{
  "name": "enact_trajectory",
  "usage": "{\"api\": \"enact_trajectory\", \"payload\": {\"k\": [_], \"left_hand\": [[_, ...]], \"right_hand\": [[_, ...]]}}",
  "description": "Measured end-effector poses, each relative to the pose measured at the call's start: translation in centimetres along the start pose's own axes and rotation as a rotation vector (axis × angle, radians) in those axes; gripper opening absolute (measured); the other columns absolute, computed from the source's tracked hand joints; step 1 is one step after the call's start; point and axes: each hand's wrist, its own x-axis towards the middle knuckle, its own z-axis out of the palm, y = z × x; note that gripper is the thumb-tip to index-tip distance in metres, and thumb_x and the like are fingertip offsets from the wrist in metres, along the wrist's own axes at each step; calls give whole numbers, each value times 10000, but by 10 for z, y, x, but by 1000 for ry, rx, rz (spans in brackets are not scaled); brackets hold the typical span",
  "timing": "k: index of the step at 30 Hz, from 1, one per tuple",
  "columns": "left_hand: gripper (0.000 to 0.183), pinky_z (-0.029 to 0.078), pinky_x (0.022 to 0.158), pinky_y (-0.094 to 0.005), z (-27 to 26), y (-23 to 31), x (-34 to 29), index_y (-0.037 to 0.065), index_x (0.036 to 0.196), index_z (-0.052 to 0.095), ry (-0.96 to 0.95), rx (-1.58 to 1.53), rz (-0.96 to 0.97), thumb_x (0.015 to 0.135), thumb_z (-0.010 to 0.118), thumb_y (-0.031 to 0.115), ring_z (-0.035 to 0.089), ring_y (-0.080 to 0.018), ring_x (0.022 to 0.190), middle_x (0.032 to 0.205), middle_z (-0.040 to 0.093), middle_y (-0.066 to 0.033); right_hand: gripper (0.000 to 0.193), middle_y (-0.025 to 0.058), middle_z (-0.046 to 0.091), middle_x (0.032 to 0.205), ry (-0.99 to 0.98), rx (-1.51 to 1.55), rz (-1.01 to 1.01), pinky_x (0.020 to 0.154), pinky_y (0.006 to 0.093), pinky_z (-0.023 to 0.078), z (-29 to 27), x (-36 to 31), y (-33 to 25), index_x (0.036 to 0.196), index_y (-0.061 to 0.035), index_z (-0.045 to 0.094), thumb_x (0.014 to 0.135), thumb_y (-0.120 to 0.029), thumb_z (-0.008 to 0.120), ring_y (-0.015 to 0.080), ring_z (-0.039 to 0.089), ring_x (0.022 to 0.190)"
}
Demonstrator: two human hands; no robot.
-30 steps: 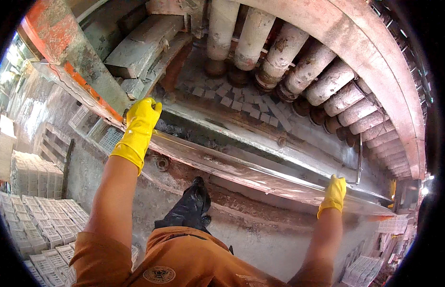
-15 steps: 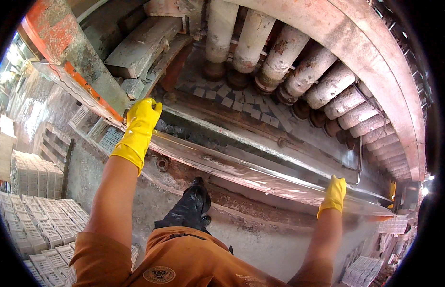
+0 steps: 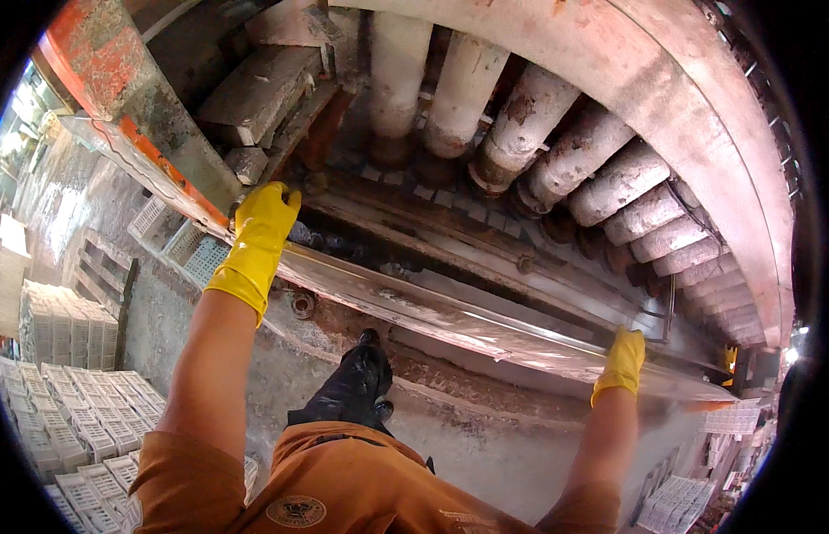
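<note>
Both of my hands wear yellow rubber gloves. My left hand (image 3: 266, 224) is closed over the upper edge of a long, wet metal side panel (image 3: 450, 319), close to the orange-and-grey machine frame (image 3: 170, 147). Far along the same edge, my right hand (image 3: 620, 363) is also closed, with its fingertips hidden behind the glove. Beyond the panel runs a dark trough, then a long wet rail (image 3: 414, 238). A row of thick, stained cylindrical columns (image 3: 520, 125) stands over small pale tiles (image 3: 477, 211), which are mostly covered.
A curved pale beam (image 3: 646, 53) arches over the columns. White plastic crates (image 3: 72, 325) are stacked at the left, near a wooden pallet (image 3: 103, 271). More crates (image 3: 677, 505) sit at the lower right. The concrete floor (image 3: 486, 436) looks wet around my dark boots (image 3: 370, 343).
The columns have shifted slightly, and fewer tiles show beneath them. The strip behind the panel looks darker where a pale bar showed before. My hands have stayed in place.
</note>
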Motion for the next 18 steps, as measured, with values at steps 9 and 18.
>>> {"api": "enact_trajectory", "payload": {"k": [9,18], "left_hand": [[388,523,927,-470,4,11,17,104,1073,737,-7,1,-10,897,661,441,673,-367,1063,1120,727,-157],[370,533,902,-473,9,20,30,115,1039,745,6,-7,-13,888,671,444,681,-373,1033,1086,733,-159]], "right_hand": [[516,339,645,1189,-16,-45,33,950,504,461,-2,18,-26,1138,90,631,910,-365,537,489,613,1106],[502,313,653,1203,-18,-118,17,959,488,471,-8,26,-52,1157,76,638,921,-361,568,479,619,1111]]}}
